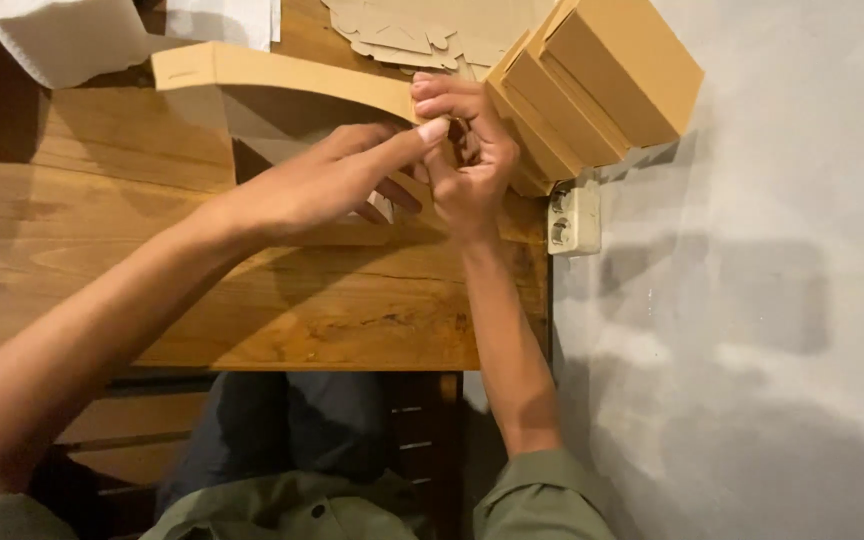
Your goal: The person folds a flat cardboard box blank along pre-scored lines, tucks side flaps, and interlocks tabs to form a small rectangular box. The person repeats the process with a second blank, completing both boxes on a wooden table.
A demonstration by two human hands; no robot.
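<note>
Tan cardboard strip (pixel 282 75), long and bowed, is pinched at its end by left hand (pixel 327 185) and right hand (pixel 467 165).

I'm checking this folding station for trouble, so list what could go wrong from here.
The right hand and left hand work the cardboard piece close against the stack of brown boxes, which overhangs the wooden table edge; a nudge might tip it off. The bowed cardboard may crease wrongly.
</note>
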